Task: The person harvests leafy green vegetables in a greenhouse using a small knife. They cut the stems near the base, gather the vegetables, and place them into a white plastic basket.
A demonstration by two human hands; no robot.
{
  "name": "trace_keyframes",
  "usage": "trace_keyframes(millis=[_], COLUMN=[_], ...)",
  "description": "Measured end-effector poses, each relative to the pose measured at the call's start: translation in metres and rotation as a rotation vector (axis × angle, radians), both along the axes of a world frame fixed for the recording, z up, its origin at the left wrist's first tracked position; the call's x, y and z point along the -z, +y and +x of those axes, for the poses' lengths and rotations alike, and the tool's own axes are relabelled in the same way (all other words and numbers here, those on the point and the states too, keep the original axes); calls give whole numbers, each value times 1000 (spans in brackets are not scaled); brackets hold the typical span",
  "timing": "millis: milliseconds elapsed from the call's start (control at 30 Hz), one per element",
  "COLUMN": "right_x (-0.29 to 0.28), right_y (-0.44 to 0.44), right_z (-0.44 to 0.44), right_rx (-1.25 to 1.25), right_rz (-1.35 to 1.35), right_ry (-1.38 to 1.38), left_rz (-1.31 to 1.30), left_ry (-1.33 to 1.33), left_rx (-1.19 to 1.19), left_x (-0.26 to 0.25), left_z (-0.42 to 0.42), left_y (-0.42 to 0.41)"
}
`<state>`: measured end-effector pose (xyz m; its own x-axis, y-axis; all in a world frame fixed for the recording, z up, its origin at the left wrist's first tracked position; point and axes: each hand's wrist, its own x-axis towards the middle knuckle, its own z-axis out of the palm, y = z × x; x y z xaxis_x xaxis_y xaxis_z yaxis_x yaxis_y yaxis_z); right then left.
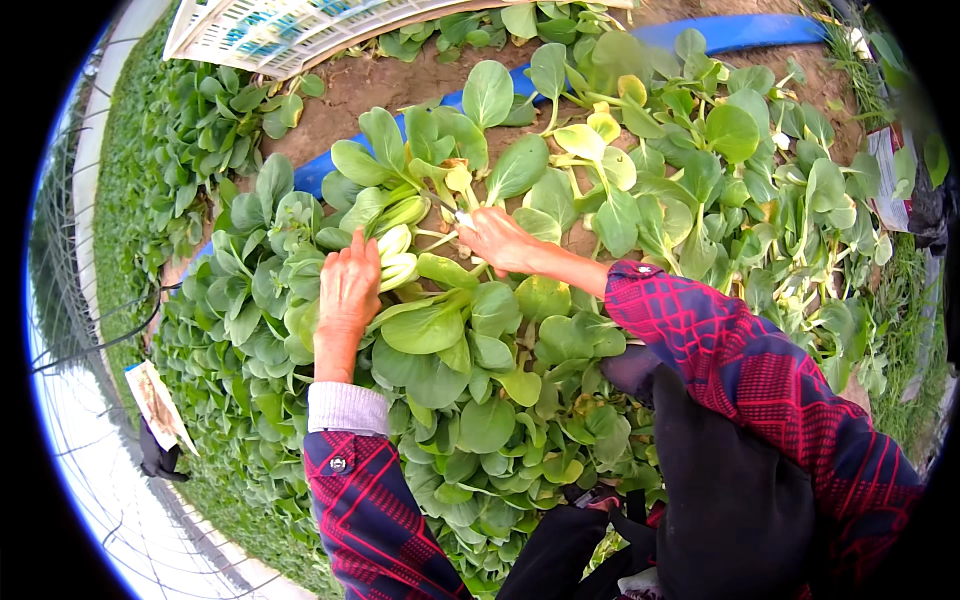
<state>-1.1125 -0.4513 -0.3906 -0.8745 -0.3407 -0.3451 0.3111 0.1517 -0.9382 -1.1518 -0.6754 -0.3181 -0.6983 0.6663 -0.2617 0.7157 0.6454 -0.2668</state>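
Observation:
My left hand (349, 289) lies on a bunch of leafy green vegetables with pale, thick stems (397, 259), its fingers closed around part of it; how much it holds is partly hidden by leaves. To its right, my right hand (499, 240) grips a small knife (459, 215), whose blade points up and left toward the base of the leafy plants. The handle is mostly covered by the fingers. Broad green leaves (421, 326) spread just below, between the two hands. Cut or loose leaves, some yellowing (581, 140), lie above and right of my right hand.
A white plastic crate (281, 37) stands at the upper left. A flat blue hose (735, 34) runs across the soil behind the plants. Dense rows of leafy plants (247, 420) fill the left and lower area. A printed bag (892, 176) lies at the right. Another person (159, 450) is at the far left.

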Motion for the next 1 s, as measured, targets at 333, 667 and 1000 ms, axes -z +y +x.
trace_keyframes(millis=[333, 667, 1000], right_x=[27, -2, 19], right_y=[-14, 22, -42], right_z=[-15, 12, -59], right_rx=[10, -53, 39], right_rz=[-115, 250, 372], right_ry=[-208, 476, 811], left_rz=[14, -28, -22], left_ry=[-42, -4, 31], left_rx=[-24, 8, 45], left_x=[-1, -6, -15], left_z=[-1, -2, -12], left_y=[6, 3, 20])
